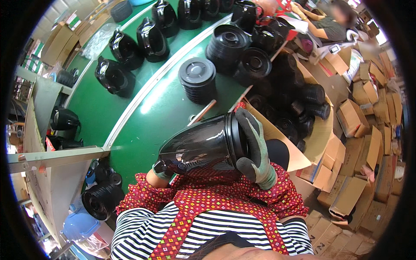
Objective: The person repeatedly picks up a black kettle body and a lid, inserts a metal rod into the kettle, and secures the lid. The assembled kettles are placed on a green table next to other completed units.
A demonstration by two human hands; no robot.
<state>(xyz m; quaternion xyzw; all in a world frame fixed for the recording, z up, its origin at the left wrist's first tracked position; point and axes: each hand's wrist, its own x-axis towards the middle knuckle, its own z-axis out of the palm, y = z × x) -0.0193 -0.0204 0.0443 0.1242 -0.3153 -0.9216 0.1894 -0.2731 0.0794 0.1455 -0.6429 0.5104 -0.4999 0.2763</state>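
Observation:
A glossy black jug-shaped housing (196, 146) lies sideways in front of my body, its narrow end to the left. A dark round base (234, 138) sits on its wide right end. My right hand (256, 151), in a grey-green glove, is closed over that base, the fingers above and the thumb below. My left hand (161, 172), also gloved, holds the narrow end from below; most of its fingers are hidden behind the housing. Beyond it, a stack of black round discs (197, 80) stands on the green table (125, 130).
Several upright black housings (152, 41) stand along the table's far side, past a white rail (149, 82). On the right is an open carton (318, 141) of black round parts. More cartons (353, 119) pile up behind it. Another person (333, 26) sits at the far right.

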